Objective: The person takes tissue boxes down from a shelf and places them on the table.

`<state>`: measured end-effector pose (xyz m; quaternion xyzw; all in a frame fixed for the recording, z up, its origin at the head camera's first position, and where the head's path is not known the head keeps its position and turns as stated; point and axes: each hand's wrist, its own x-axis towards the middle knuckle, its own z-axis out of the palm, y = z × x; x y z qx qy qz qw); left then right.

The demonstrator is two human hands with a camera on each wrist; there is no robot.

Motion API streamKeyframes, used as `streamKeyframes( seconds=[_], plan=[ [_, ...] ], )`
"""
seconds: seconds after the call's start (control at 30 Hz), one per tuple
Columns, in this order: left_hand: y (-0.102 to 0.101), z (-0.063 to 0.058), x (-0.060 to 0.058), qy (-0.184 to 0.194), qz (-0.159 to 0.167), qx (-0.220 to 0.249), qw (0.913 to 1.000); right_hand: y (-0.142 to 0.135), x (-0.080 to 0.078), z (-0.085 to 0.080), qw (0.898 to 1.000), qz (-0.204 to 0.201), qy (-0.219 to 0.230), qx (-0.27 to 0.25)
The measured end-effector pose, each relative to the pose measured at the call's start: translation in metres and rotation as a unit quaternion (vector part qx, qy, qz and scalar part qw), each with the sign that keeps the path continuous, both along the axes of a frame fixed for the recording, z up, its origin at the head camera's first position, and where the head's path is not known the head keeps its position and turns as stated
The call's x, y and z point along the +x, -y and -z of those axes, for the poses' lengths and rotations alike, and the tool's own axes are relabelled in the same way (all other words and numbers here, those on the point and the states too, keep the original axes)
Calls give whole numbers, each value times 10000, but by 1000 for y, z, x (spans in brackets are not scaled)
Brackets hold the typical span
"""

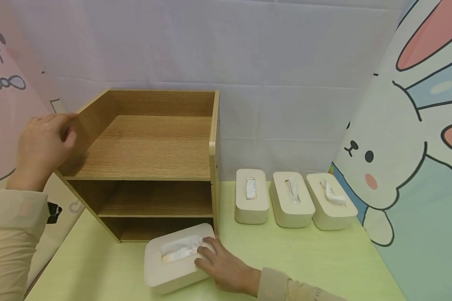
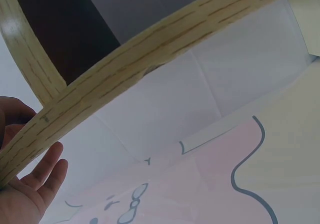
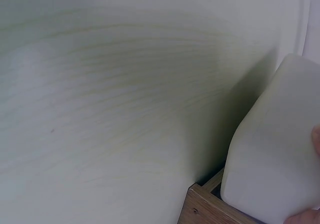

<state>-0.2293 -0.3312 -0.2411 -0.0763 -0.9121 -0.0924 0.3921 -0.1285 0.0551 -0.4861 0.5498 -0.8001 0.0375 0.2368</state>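
Observation:
A wooden shelf unit with an open top tray and two lower compartments stands on the table. At its left side panel, my left hand grips the edge, with fingers on both sides in the left wrist view. A cream tissue box lies at an angle before the bottom compartment, white tissue showing in its slot. My right hand holds this box by its right end, fingers bent over the top. In the right wrist view the box is beside the shelf's corner; only fingertips show.
Three more cream tissue boxes stand in a row right of the shelf: the left box, the middle box and the right box. They rest on the pale green table. A white cloth wall rises behind.

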Motion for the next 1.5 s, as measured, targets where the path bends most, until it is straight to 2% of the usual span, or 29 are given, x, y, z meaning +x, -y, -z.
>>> streamKeyframes(
  seconds=[0.2,0.33,0.7,0.93,1.27,1.5],
  plan=[
    [0,-1,0,32,-23,-9,10000,-6,5,-1,9998,-165,98,18],
    [0,-2,0,56,-47,-32,10000,-10,6,1,9995,-305,-9,-33],
    [-2,-2,2,111,-54,5,9999,-31,12,8,9999,-144,-91,-8],
    [-2,-2,2,11,-22,-20,10000,-46,14,10,9987,-212,-429,-145],
    [-1,-1,1,-25,2,-17,10000,-72,16,15,9996,51,-78,-253],
    [0,-1,1,-26,-7,10,10000,-88,15,19,9984,-4,-283,-497]
  ],
)
